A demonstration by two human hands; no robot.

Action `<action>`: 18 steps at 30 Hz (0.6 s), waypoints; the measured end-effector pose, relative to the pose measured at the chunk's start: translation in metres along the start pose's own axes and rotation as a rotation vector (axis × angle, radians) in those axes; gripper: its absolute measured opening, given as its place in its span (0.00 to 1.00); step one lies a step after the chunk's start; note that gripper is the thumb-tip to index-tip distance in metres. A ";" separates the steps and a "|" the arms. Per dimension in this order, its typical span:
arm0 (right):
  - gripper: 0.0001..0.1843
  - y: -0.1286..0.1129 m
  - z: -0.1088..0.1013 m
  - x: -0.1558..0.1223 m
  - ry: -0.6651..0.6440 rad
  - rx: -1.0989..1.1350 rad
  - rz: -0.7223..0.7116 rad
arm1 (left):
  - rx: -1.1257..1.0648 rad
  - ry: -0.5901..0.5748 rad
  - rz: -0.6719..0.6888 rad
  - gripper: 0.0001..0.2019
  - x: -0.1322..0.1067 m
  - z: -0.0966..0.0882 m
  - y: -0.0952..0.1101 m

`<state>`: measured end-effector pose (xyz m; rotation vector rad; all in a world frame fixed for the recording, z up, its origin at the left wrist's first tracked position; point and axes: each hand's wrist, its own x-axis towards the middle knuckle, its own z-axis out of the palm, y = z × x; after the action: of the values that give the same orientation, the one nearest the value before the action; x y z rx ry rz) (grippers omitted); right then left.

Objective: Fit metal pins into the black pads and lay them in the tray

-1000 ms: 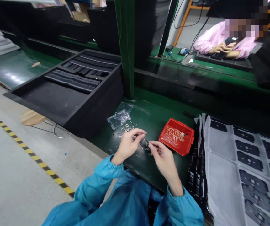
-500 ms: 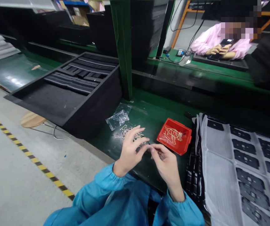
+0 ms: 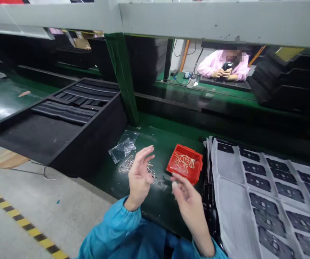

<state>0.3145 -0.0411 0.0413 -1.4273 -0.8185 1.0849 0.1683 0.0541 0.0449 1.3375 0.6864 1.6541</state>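
My left hand (image 3: 140,177) is raised above the green bench, its fingers stretched out and apart from the thumb, with nothing visible in it. Behind and partly under it lies a pile of small thin metal-looking pieces (image 3: 130,162). My right hand (image 3: 188,198) is in front of a red plastic bin (image 3: 196,177), thumb and index fingertips drawn close together. Whatever sits between those fingertips is too small or blurred to make out. Inside the bin are several thin, bent, pale gold pieces (image 3: 183,162). The two hands are apart.
A clear plastic bag (image 3: 124,146) lies left of the pile. A large black box (image 3: 90,138) with ribbed inserts stands at left. On the right are stacked sheets (image 3: 229,194) with flat black parts (image 3: 257,181). A co-worker in pink (image 3: 214,63) sits across the bench.
My hands, which were touching at the fingertips, have separated, and the left hand's fingers have opened. The camera view has tilted up and shifted right.
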 end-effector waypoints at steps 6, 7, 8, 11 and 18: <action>0.27 -0.020 0.015 -0.020 -0.243 0.358 0.167 | 0.133 -0.342 0.083 0.40 -0.011 0.000 0.001; 0.26 -0.021 0.012 -0.020 -0.226 0.397 0.179 | 0.157 -0.407 0.087 0.39 -0.007 -0.003 0.003; 0.25 -0.020 0.009 -0.020 -0.197 0.429 0.185 | 0.180 -0.472 0.092 0.38 0.000 -0.004 0.004; 0.25 -0.010 -0.003 -0.020 -0.076 0.477 0.178 | 0.268 -0.652 0.106 0.32 0.038 0.030 -0.005; 0.28 0.019 -0.018 -0.044 -0.015 0.363 0.166 | 0.639 -1.011 0.080 0.16 0.103 0.244 -0.068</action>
<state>0.3149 -0.0909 0.0292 -1.1936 -0.4868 1.2979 0.4175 0.1510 0.1017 2.3898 0.5282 0.6005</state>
